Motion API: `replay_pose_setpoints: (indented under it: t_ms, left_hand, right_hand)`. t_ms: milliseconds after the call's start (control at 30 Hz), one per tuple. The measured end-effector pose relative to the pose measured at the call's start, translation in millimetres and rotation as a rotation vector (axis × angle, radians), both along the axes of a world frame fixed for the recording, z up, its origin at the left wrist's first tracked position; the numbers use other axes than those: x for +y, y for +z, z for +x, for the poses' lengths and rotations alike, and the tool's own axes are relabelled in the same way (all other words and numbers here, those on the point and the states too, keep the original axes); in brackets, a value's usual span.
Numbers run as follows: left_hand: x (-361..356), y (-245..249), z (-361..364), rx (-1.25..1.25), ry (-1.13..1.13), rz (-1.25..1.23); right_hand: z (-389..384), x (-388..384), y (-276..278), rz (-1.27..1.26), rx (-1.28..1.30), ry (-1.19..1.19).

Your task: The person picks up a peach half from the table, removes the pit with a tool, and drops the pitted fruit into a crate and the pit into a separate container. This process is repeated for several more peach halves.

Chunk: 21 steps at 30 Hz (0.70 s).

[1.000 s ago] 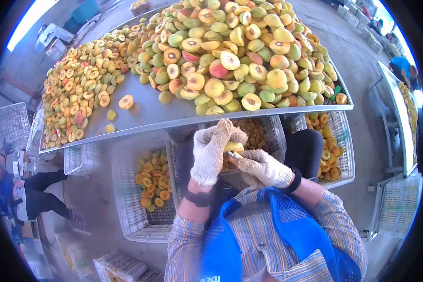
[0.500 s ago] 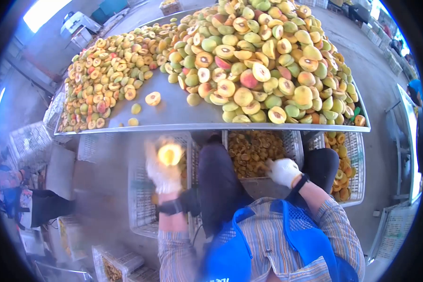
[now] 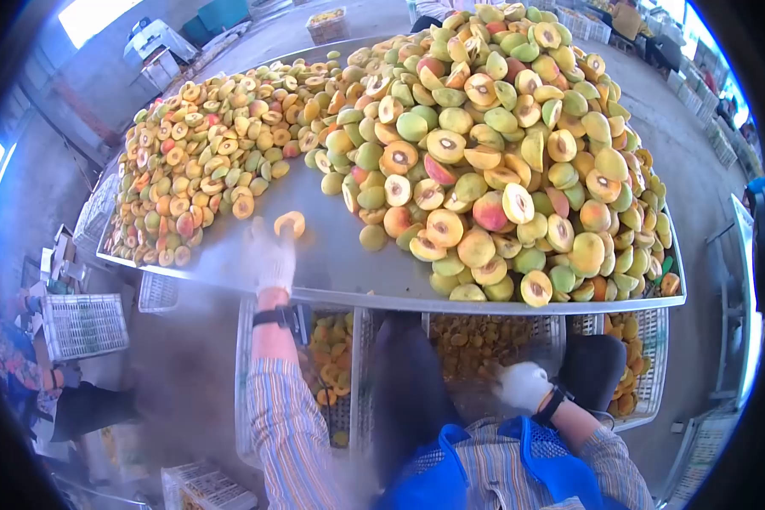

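Observation:
My left hand [image 3: 270,259], in a white glove, reaches over the near edge of the metal table [image 3: 331,272]. Its fingers are smeared by motion, beside a cut peach half [image 3: 290,224] that lies cut face up. My right hand [image 3: 524,388], also gloved, is closed low between my knees, in front of a crate of brownish pieces [image 3: 476,333]. Something small and brownish shows at its fingertips, and I cannot tell what it is. A big heap of halved peaches [image 3: 484,170] covers the table's right side; a lower heap [image 3: 204,161] spreads over the left.
Under the table's edge, a crate of peach halves [image 3: 330,348] stands left of my knees and another crate [image 3: 646,365] on the right. A person with a white crate [image 3: 83,325] is at the far left. More people and crates line the back right.
My left hand has moved from below the table's edge up over the tabletop, and the peach half it held no longer shows. The view has shifted; my right hand stays low, near the crate.

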<state>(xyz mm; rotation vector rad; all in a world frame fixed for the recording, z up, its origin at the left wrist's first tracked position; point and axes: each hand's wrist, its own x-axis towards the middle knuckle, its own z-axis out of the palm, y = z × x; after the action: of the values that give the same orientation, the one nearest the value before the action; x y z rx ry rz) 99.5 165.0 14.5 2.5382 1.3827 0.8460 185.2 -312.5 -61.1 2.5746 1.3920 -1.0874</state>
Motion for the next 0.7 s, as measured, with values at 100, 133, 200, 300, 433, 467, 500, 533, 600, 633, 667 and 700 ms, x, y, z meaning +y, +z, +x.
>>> replay_pose_setpoints:
  t_ms: [100,133,200,300,433,467,500,533,600,633,667,700]
  left_hand:
    - [24,-8,32,0.069,0.099,0.002]
    - [26,-4,38,0.178,0.117,-0.101]
    - [57,-27,40,0.311,0.081,-0.320]
    - [32,-25,40,0.122,-0.110,-0.329]
    - [-11,-16,38,0.111,-0.477,-0.489]
    - [-28,-9,36,0.008,-0.417,-0.670]
    - [-52,5,34,-0.092,-0.358,-0.849]
    - [-75,13,27,-0.251,-0.313,-1.043]
    - [-111,-1,12,-0.630,-0.443,-1.210]
    - [-131,-2,8,-1.021,-0.563,-1.358]
    - [-152,-1,6,-1.019,-0.567,-1.359]
    - [-178,9,5,-1.262,-0.596,-1.565]
  right_hand:
    - [-4,-5,-6,-0.012,0.050,-0.012]
    - [-6,-9,-13,0.104,0.035,0.006]
    - [2,20,48,-0.038,0.138,-0.116]
    - [4,30,68,0.006,0.125,-0.179]
    - [5,41,92,0.215,0.155,-0.304]
    - [5,42,95,0.358,0.179,-0.326]
    - [6,44,100,0.502,0.203,-0.351]
    - [4,51,124,0.480,0.218,-0.376]
    - [3,49,126,0.697,0.216,-0.299]
    - [-1,52,132,0.772,0.198,-0.281]
    - [-6,54,137,0.774,0.195,-0.285]
    - [-10,55,141,0.787,0.149,-0.301]
